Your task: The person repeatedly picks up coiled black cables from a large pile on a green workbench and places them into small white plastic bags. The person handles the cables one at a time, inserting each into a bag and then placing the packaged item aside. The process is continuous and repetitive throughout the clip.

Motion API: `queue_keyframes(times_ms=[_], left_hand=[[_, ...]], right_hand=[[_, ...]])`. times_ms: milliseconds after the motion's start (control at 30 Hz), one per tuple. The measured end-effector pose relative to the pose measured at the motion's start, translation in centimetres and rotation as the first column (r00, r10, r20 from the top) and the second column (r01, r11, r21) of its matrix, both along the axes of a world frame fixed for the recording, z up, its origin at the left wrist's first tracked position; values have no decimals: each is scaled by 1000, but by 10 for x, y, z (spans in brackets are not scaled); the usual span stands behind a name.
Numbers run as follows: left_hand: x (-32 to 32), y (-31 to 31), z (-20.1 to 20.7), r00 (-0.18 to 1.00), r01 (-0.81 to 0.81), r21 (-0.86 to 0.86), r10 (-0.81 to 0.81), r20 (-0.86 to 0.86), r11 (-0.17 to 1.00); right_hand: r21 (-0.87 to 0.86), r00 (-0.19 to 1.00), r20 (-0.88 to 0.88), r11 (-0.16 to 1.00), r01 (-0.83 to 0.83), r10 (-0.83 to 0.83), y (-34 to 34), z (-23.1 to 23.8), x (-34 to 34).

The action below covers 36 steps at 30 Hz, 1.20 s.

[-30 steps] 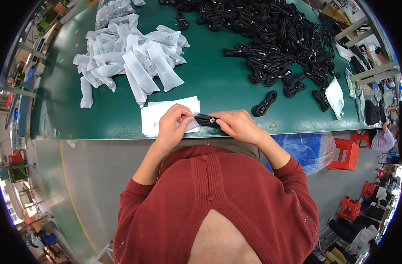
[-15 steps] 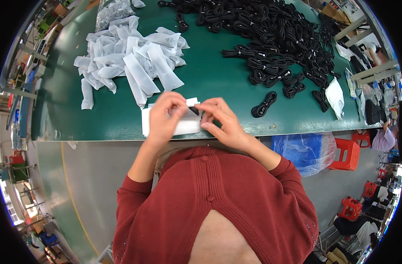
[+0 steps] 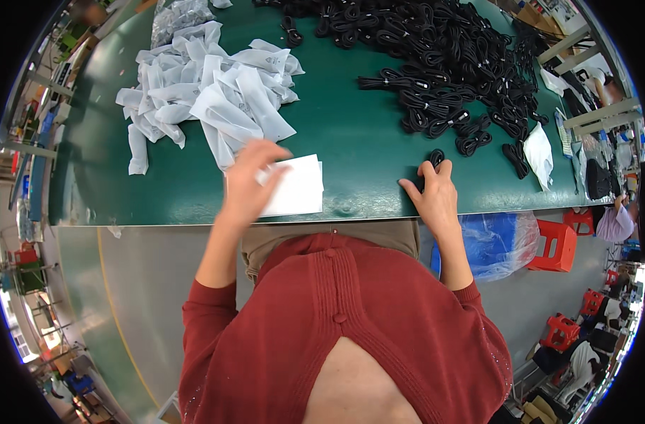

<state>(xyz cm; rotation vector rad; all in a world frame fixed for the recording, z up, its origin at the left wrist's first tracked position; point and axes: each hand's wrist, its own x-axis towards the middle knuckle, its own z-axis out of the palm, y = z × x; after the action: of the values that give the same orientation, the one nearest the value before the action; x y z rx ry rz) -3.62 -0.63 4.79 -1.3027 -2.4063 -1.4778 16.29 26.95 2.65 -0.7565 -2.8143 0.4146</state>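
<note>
A stack of flat white pouches [image 3: 301, 189] lies near the front edge of the green table. Over its left part hovers my left hand [image 3: 247, 185], slightly blurred, with thumb and forefinger apart. Just beyond that hand is a heap of filled white pouches [image 3: 227, 116]. To the right, my right hand [image 3: 437, 194] has its thumb and fingers around a coiled black cable [image 3: 436, 155], which still rests on the table. The palm partly hides this coil.
Many coiled black cables [image 3: 435, 63] are piled across the back right. A crumpled white bag [image 3: 538, 157] lies at the table's right. Clear plastic bags [image 3: 181, 21] sit at the far left. Below the edge stand a plastic-covered blue container [image 3: 488, 244] and a red stool [image 3: 554, 245].
My hands have moved apart. The right one left the pouches and reached right to the single cable coil. A pouch now lies on the heap's near side, and the left hand is slightly lower.
</note>
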Motion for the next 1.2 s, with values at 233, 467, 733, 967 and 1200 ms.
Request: queue_keyframes(times_ms=[233,467,733,967,1200], left_hand=[[36,14,-49,988,124,-143,-136,-79,982],[39,13,-45,952,-9,-96,38,304,995],[42,18,-56,998,12,-95,-18,-58,995],[37,11,-51,912,-43,-3,41,408,999],[36,10,-40,950,72,74,-91,298,995]], right_hand=[[-285,887,-455,931,-228,78,-23,-19,-18],[-267,755,-567,794,-546,328,-60,-6,-36],[-81,748,-453,813,-577,486,-59,-6,-33],[4,665,-481,760,-650,571,-58,-5,-32],[-228,667,-428,641,-733,610,-56,1,-37]])
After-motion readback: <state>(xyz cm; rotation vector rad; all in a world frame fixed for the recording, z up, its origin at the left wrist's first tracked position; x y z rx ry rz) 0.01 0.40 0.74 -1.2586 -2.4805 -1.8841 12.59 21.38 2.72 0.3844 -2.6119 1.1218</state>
